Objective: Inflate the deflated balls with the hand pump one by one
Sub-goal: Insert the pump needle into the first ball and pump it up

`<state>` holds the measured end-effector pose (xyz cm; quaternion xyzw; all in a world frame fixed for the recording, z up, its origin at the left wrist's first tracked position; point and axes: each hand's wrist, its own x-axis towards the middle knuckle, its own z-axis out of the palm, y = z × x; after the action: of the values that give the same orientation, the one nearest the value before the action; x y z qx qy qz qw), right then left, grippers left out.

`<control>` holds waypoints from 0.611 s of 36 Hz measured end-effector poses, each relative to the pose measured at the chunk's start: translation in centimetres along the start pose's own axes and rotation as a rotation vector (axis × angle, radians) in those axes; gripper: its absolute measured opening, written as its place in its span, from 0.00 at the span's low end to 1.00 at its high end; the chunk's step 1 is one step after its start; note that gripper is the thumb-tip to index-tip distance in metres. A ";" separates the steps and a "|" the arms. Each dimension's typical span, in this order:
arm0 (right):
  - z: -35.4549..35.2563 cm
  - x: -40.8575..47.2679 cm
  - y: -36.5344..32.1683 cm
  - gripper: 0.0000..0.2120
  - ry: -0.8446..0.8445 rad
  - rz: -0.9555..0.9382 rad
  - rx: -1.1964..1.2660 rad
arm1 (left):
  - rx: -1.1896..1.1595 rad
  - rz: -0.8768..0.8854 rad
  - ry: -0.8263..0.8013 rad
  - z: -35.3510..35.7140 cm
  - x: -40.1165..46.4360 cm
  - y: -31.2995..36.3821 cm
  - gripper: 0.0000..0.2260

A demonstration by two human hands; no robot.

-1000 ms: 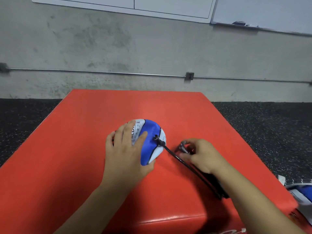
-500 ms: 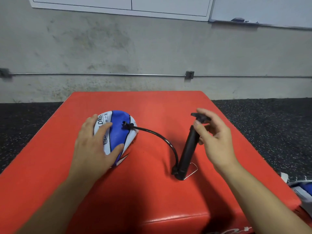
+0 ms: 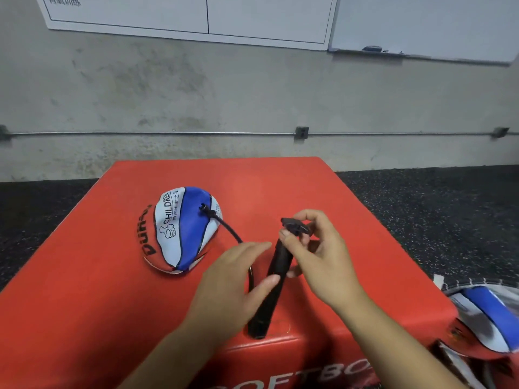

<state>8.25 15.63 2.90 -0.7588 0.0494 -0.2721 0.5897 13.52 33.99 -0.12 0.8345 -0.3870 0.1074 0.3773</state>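
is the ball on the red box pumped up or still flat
Still flat: the ball lies slumped and creased on the red box, with the hose plugged in.

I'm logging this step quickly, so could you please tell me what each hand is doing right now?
Left hand: open, fingers straight, reaching beside the hand pump.
Right hand: pinches the pump's T-handle.

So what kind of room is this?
Probably a gym or training room: a red padded box marked SOFTBOX, speckled rubber floor, and a whiteboard on the bare concrete wall.

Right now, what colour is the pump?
Black all over, barrel, handle and hose; the pump shows best in the head view.
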 end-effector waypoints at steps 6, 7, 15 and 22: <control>0.0 -1.2 0.7 0.16 -0.012 -0.040 -0.150 | -0.271 -0.110 -0.021 1.2 0.2 1.5 0.21; -0.3 -1.1 0.4 0.16 -0.041 -0.049 -0.148 | -0.310 -0.120 -0.010 1.3 0.2 1.5 0.21; -2.6 0.0 -1.3 0.21 -0.262 -0.364 -0.627 | -0.344 -0.053 0.016 1.3 0.8 1.5 0.25; -2.8 1.3 0.0 0.19 -0.206 -0.314 -0.769 | -0.304 -0.088 -0.094 2.9 1.2 0.4 0.33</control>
<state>8.03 12.71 3.74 -0.9450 -0.0279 -0.2434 0.2168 13.73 31.07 -1.30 0.7880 -0.3790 -0.0084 0.4851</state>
